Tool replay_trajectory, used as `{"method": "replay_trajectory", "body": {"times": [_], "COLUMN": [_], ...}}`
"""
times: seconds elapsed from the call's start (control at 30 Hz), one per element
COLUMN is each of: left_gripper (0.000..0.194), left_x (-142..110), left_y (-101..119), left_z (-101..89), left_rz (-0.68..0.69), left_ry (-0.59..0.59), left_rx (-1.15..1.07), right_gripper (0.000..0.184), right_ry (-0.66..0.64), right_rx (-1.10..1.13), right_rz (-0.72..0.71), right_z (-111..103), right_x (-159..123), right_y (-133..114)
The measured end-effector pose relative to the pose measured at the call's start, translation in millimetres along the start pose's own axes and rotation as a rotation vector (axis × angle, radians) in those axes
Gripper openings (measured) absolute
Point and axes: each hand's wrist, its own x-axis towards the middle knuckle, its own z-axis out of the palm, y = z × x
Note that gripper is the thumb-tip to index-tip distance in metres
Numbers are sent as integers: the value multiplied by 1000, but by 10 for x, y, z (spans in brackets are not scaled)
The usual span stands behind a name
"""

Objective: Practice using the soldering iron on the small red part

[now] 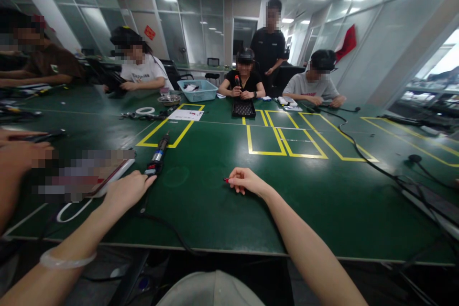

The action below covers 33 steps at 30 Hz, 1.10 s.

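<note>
On the left side of the green table, my left hand (pixel 131 191) is closed around the rear end of a dark electric screwdriver (pixel 158 153) with a blue band. The tool's thin tip points away from me, toward a yellow taped frame. My right hand (pixel 247 181) is held near the middle of the table, its thumb and fingers pinched on a small red piece (pixel 226 180). Only one end of that piece sticks out, too small to name exactly. A black cable (pixel 168 229) runs over the table below my left hand.
A white-edged device (pixel 118 172), partly blurred, lies left of my left forearm beside another person's hand (pixel 27 153). Yellow tape frames (pixel 267 154) mark the table. Farther back are a paper sheet (pixel 186 114), a blue basket (pixel 198 93), a black tray (pixel 244 108) and several people.
</note>
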Motion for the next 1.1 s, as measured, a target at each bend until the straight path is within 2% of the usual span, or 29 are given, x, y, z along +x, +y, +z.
{"method": "replay_trajectory", "body": {"times": [0.3, 0.47, 0.7, 0.83, 1.1], "left_gripper": [57, 52, 48, 46, 47], "left_x": [61, -20, -191, -271, -359], "left_y": [660, 940, 1453, 1701, 1957], "left_z": [-108, -160, -250, -307, -329], "left_rz": [28, 129, 279, 339, 419], "left_ry": [75, 116, 131, 130, 148], "left_rx": [-41, -34, -130, -173, -193], "right_gripper": [31, 31, 25, 21, 14], "right_ry": [79, 97, 241, 272, 288], "right_rx": [-7, -52, -336, -515, -754], "right_rz": [-51, -82, -228, -254, -205], "right_z": [-20, -34, -95, -101, -147], "right_x": [34, 57, 96, 79, 70], "right_y": [13, 54, 119, 111, 106]}}
